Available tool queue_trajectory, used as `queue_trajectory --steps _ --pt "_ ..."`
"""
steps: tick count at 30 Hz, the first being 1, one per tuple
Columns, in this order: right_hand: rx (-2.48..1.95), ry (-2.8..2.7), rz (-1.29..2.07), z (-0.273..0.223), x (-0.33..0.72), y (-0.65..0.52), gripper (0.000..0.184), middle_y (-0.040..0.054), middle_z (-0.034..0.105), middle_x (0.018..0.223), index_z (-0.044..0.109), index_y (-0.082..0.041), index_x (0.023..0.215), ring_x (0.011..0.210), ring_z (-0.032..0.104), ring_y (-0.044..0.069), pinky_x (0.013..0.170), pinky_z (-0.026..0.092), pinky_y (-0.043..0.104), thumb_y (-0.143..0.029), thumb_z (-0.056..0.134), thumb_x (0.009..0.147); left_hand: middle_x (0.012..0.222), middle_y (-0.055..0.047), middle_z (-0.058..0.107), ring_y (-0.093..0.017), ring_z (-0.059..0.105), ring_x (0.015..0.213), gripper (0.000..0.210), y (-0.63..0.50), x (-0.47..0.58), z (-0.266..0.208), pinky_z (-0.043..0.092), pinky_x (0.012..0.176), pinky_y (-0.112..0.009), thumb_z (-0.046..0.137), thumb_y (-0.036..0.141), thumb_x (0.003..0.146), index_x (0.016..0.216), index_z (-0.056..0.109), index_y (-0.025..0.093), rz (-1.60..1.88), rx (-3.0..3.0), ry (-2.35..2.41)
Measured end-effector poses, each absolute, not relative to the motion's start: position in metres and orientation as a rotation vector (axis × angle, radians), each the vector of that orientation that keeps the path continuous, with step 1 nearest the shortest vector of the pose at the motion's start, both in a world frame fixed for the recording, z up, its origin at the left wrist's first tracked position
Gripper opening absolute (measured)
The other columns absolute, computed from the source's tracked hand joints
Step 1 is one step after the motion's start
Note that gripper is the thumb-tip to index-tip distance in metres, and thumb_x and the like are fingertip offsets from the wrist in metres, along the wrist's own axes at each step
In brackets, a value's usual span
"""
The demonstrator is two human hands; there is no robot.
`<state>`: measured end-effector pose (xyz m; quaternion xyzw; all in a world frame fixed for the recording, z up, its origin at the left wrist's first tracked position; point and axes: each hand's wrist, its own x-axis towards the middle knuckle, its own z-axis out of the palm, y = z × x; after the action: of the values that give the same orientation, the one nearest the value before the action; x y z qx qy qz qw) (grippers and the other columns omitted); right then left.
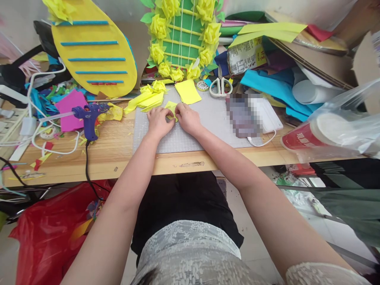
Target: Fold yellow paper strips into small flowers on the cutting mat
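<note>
Between my hands, on the grey cutting mat (204, 138), lies a small piece of yellow paper (171, 105), partly covered by my fingers. My left hand (159, 120) pinches its left edge, thumb and fingers drawn together. From the other side my right hand (187, 118) has its fingers closed on the same piece. Just beyond is a stack of yellow paper squares (188, 92). Left of it are loose yellow strips (150, 101) and a yellow paper flower (158, 86).
A purple glue gun (90, 118) stands at the left with its cable. White-handled scissors (221, 86), a blurred phone (242, 116) and a white power bank (267, 113) lie right. A bagged red cup (305, 132) sits near the edge. Behind stand a yellow panel (97, 50) and a flower-trimmed green panel (185, 35).
</note>
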<state>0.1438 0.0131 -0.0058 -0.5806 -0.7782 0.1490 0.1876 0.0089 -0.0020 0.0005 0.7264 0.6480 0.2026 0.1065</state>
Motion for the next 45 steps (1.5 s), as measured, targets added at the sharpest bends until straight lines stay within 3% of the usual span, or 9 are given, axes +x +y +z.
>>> queue_trajectory --steps 17,27,39,45 --pt "-1.591 -2.121 0.499 -0.004 0.148 0.015 0.019 0.0063 0.062 0.105 0.059 -0.019 0.098 0.093 0.057 0.020 0.081 0.046 0.033 -0.020 0.043 0.088 0.112 -0.007 0.063 -0.030 0.049 0.118 0.026 -0.006 0.011 0.001 0.031 0.105 -0.044 0.063 0.040 0.076 0.096 0.067 0.024 0.542 2.137 1.931" --pt "-1.640 -2.127 0.499 -0.005 0.146 0.015 0.019 0.0076 0.062 0.111 0.058 -0.020 0.101 0.095 0.059 0.021 0.081 0.047 0.035 -0.023 0.044 0.090 0.113 -0.007 0.063 -0.030 0.049 0.118 0.023 -0.005 0.014 0.004 0.031 0.106 -0.045 0.064 0.040 0.075 0.093 0.066 0.025 0.536 2.094 1.957" --pt "-1.565 -2.101 0.577 -0.006 0.151 0.021 0.018 0.0065 0.063 0.105 0.061 -0.019 0.097 0.093 0.057 0.019 0.084 0.045 0.034 -0.021 0.046 0.086 0.111 -0.008 0.064 -0.029 0.050 0.117 0.021 -0.004 0.015 0.003 0.031 0.107 -0.043 0.062 0.040 0.077 0.091 0.067 0.024 0.541 2.062 1.986" --pt "-1.474 -2.103 0.584 -0.006 0.159 0.020 0.033 0.0098 0.057 0.119 0.056 -0.016 0.116 0.098 0.057 0.018 0.088 0.046 0.032 -0.022 0.051 0.084 0.110 -0.007 0.064 -0.029 0.050 0.118 0.020 -0.003 0.015 0.003 0.033 0.106 -0.044 0.064 0.041 0.077 0.088 0.066 0.025 0.541 2.041 2.003"
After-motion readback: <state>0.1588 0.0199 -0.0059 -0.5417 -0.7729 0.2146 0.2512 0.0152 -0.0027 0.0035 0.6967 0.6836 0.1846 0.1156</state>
